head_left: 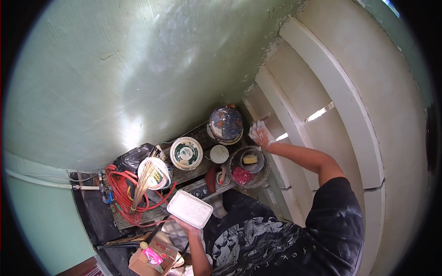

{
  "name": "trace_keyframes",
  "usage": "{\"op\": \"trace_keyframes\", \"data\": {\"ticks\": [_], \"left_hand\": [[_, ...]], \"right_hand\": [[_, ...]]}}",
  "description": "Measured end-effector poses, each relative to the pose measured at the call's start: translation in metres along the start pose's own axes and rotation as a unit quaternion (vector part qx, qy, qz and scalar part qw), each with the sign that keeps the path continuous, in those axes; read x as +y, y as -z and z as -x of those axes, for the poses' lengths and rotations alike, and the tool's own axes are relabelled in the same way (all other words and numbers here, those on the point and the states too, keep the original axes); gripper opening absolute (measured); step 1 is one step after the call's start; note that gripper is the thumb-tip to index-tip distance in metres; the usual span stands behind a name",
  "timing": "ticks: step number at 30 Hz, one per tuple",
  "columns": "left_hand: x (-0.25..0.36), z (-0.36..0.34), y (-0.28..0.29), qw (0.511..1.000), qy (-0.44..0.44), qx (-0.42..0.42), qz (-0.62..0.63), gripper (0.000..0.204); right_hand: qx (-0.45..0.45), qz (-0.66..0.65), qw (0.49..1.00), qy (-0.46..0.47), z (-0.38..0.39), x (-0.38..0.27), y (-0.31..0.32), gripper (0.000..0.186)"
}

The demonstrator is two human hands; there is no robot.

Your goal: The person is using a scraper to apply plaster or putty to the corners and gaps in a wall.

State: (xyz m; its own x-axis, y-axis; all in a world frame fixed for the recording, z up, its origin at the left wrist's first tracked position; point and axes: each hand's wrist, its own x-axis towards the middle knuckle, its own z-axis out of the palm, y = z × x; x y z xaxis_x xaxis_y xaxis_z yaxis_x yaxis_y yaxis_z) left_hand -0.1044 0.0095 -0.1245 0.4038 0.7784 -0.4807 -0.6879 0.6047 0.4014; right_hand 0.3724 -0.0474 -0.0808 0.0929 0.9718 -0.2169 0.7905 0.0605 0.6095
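My left hand (186,224) grips a white rectangular tray (189,209) coated inside with white paste, low in the middle of the view. My right hand (261,135), smeared white, is raised beside the slatted pale wall (287,115), closed on a thin, flat tool (265,116) whose shape is unclear. Just below that hand, a round basin (258,179) holds a smaller container with a yellow sponge (250,158) and some crumpled pink material (242,174).
A worn wooden bench (195,176) bears paint buckets (186,153), a stained lidded pail (225,123), red hose (117,193), thin sticks and a black bag (131,158). A cardboard box (142,264) is at lower left, white pipes (50,181) at left, a green wall (115,69) behind.
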Motion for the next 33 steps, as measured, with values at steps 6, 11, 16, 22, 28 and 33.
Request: {"op": "trace_keyframes", "data": {"ticks": [6, 11, 16, 22, 28, 33], "left_hand": [[0.001, 0.008, 0.001, 0.999, -0.013, 0.03, 0.004, 0.084], [0.002, 0.016, -0.001, 0.998, -0.023, 0.057, 0.005, 0.086], [0.003, 0.016, -0.003, 0.998, -0.027, 0.061, 0.003, 0.087], [0.0, 0.008, 0.002, 0.999, -0.032, 0.042, 0.008, 0.087], [0.004, -0.004, -0.004, 0.999, -0.037, 0.007, 0.017, 0.087], [0.009, -0.003, -0.01, 0.999, -0.033, -0.005, 0.005, 0.083]], "right_hand": [[-0.026, 0.015, 0.999, -0.016, -0.093, 0.055, -0.056, 0.03], [-0.122, -0.063, 0.987, -0.082, -0.111, 0.053, -0.111, 0.03], [-0.082, 0.02, 0.995, -0.044, -0.025, -0.007, -0.101, 0.038], [-0.286, -0.071, 0.955, 0.022, 0.047, -0.037, 0.0, 0.037], [-0.052, -0.011, 0.997, 0.047, -0.001, -0.004, -0.005, 0.035], [-0.049, 0.052, 0.996, -0.044, -0.087, 0.049, -0.028, 0.038]]}}
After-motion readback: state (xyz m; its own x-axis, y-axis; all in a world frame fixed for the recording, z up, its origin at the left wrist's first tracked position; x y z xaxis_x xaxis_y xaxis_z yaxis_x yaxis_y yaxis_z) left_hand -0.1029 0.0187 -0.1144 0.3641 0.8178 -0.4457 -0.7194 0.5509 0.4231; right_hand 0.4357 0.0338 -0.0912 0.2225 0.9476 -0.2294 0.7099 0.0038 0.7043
